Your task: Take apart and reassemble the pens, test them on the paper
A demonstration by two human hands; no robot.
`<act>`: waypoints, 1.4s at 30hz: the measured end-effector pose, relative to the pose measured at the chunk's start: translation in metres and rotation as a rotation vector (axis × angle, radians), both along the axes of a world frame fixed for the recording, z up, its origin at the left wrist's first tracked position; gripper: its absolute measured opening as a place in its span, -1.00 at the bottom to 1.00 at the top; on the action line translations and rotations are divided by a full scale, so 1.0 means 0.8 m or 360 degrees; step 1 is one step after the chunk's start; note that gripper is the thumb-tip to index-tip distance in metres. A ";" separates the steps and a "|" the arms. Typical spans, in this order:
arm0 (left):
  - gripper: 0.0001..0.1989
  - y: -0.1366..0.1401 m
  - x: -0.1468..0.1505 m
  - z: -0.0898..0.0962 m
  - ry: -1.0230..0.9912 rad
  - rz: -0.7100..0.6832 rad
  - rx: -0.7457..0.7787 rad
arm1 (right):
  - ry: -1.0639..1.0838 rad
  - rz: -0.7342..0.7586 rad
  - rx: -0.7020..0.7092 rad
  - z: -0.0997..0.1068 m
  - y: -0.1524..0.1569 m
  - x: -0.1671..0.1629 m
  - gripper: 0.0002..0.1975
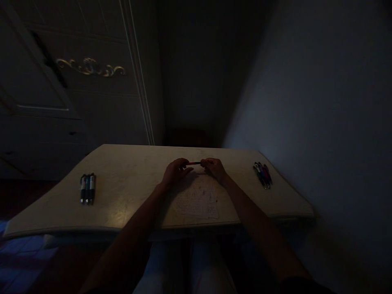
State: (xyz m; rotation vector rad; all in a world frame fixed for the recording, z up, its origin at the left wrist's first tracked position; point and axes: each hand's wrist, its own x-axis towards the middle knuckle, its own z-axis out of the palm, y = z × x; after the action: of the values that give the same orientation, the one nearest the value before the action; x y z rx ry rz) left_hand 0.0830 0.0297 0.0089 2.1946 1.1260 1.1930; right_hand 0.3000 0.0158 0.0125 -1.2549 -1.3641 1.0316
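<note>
Forearms [137,220] crossed the near edge of the desk [134,157], and the hands met at a pen [194,163], held nearly level toward the far edge, about midway between the left and right edges. The left hand [175,170] had its fingers curled on the red end, the thumb apart below it; the right hand [216,168] pinched the dark end. In such dim light I could not tell which end was the tip, nor whether the pen's parts were joined.

Some paper [196,202] lay just inside the middle of the near edge, its marks too faint to read. Three pens [87,188] lay side by side close to the left edge, and a loose bunch [262,175] lay near the right edge, both well apart from the hands.

The step in hand seemed to be handling this one pen between both hands. To my eye the next move called for a firm hold at one end before the other was let go, with the pen kept in line
</note>
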 end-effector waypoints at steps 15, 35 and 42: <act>-0.70 -0.018 0.007 0.003 0.0491 0.0041 0.0249 | -0.0176 0.0030 0.0152 0.007 -0.005 -0.003 -0.52; -0.77 -0.018 0.007 0.010 0.0550 0.0061 0.0123 | -0.0055 0.0033 0.0340 0.000 0.009 0.010 -0.73; -0.80 -0.012 0.002 0.007 0.0467 0.0085 0.0229 | -0.0203 0.0105 0.0366 -0.001 0.007 0.013 -0.72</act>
State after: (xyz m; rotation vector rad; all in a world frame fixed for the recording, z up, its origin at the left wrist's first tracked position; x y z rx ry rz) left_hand 0.0848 0.0200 0.0147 2.5269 1.2533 1.0239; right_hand 0.3105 0.0215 0.0116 -1.1257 -1.5830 0.8233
